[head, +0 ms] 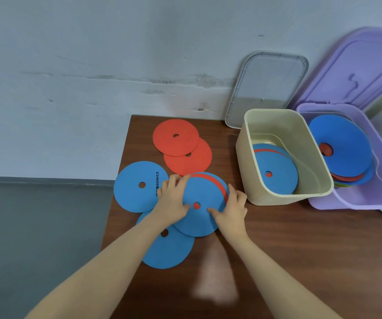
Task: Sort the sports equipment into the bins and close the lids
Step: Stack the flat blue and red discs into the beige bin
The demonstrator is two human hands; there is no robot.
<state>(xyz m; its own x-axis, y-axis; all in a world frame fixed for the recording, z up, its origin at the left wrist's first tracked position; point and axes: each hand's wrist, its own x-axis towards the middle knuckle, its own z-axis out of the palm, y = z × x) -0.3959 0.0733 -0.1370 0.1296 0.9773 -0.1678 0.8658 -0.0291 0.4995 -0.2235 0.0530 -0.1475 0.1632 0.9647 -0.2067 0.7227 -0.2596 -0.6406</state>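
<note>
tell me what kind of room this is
Likely a plain storage or utility room, not a gym: a small wooden table pushed against a scuffed, stained wall, with plastic bins and a bare grey floor.

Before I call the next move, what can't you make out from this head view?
- Stack under both hands: only a red sliver shows beneath the top blue disc; count unknown.
- Left hand grip: fingertips hidden over the far edge.
- Purple bin: cut off by the right edge; lower discs show only as thin rims.
- Beige bin: near wall hides part of its floor.
</note>
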